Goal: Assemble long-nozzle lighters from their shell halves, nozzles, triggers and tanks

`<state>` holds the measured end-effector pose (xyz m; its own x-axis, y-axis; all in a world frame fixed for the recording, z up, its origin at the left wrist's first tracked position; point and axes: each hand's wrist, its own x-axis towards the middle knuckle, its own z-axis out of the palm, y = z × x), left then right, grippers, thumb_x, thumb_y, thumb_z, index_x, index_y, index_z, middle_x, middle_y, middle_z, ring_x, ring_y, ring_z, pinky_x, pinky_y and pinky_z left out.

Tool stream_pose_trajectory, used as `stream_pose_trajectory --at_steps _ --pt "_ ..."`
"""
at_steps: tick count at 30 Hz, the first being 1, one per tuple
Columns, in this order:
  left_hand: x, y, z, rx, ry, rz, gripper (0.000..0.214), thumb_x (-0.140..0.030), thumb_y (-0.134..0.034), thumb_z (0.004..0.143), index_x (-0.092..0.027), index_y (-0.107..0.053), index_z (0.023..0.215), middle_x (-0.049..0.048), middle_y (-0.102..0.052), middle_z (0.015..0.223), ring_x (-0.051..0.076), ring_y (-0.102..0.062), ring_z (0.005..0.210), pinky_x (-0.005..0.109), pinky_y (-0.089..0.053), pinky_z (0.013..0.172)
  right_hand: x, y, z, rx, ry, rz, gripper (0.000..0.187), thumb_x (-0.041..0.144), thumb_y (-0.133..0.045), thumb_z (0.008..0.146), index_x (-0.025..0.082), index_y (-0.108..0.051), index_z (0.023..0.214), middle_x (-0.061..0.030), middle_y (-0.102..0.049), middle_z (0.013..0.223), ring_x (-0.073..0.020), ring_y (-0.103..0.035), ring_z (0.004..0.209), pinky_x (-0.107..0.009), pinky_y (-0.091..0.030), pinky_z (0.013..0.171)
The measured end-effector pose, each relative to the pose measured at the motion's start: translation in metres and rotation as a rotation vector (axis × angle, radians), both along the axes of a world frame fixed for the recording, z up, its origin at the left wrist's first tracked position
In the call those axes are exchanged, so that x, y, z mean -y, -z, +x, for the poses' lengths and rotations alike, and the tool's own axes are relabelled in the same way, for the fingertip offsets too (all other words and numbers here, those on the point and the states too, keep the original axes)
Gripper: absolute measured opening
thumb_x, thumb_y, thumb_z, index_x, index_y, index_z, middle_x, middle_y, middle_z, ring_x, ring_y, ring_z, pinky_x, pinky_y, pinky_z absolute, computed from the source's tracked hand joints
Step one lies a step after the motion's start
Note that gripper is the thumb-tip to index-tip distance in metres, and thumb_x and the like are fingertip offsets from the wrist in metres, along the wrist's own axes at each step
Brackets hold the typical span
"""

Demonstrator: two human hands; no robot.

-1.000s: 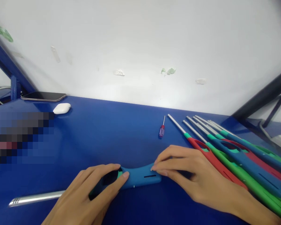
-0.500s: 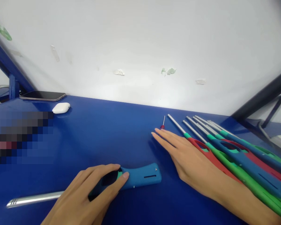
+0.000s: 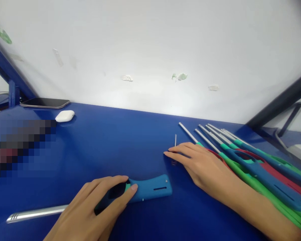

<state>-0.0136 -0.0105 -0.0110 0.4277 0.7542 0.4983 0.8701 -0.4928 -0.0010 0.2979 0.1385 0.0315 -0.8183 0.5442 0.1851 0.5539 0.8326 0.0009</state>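
On the table in front of me lies a blue long-necked lighter point(image 3: 150, 188), its metal tube pointing left. My left hand point(image 3: 92, 204) grips it around the trigger opening, thumb on the body, covering the middle. A small screwdriver point(image 3: 175, 140) with a thin metal shaft is under the fingers of my right hand point(image 3: 193, 160). Those fingers close over its handle, which is mostly hidden; a dark reddish bit shows below them. Just right of that hand, a green lighter point(image 3: 253, 182) lies among several red, blue and green ones.
At the back left are a phone point(image 3: 45, 103) and a white earbud case point(image 3: 65, 116). A blurred-out dark patch point(image 3: 17, 144) covers the left side. A white wall point(image 3: 150, 50) rises behind the blue table point(image 3: 120, 140), with a dark slanted bar point(image 3: 278, 100) at right.
My right hand has come down onto the screwdriver, and the screwdriver has moved toward me with it. My left hand and the blue lighter have stayed put.
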Motion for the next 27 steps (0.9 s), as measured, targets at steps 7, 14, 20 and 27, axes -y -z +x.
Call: stream_pose_trajectory --at_steps 7,14,20,27 --pt "0.0 -0.001 0.001 0.033 0.001 0.006 0.056 -0.018 -0.052 0.1 -0.036 -0.049 0.153 0.002 -0.063 0.142 0.02 -0.066 0.122 0.028 -0.061 0.096 0.002 -0.007 0.0 -0.082 -0.054 0.016 0.034 0.004 -0.046 0.101 0.024 -0.066 0.121 -0.0059 -0.073 0.121 -0.0256 -0.069 0.108 -0.047 -0.057 0.09" --pt "-0.002 0.0 0.0 0.017 0.002 -0.015 0.055 -0.018 -0.052 0.1 -0.036 -0.05 0.152 0.0019 -0.064 0.142 0.02 -0.066 0.121 0.028 -0.061 0.097 0.021 -0.017 -0.009 -0.723 0.113 -0.074 0.015 0.02 -0.063 0.1 0.028 -0.064 0.113 -0.0017 -0.076 0.104 -0.0186 -0.074 0.093 -0.033 -0.06 0.083" --pt "-0.002 0.0 0.0 -0.004 0.002 -0.011 0.058 -0.017 -0.051 0.099 -0.035 -0.048 0.154 0.0024 -0.061 0.144 0.02 -0.064 0.124 0.028 -0.06 0.098 0.031 -0.027 -0.016 -1.162 0.185 -0.309 0.017 0.022 -0.063 0.1 0.031 -0.058 0.113 -0.0028 -0.076 0.1 -0.0194 -0.075 0.084 -0.033 -0.063 0.069" --pt "0.0 -0.005 -0.002 0.02 0.01 -0.051 0.055 -0.018 -0.049 0.1 -0.04 -0.051 0.151 0.0004 -0.064 0.143 0.021 -0.068 0.12 0.029 -0.062 0.096 0.039 -0.029 -0.019 -1.264 0.157 -0.402 0.039 0.024 -0.064 0.1 0.037 -0.052 0.135 -0.0003 -0.076 0.088 -0.0215 -0.077 0.075 -0.035 -0.063 0.06"
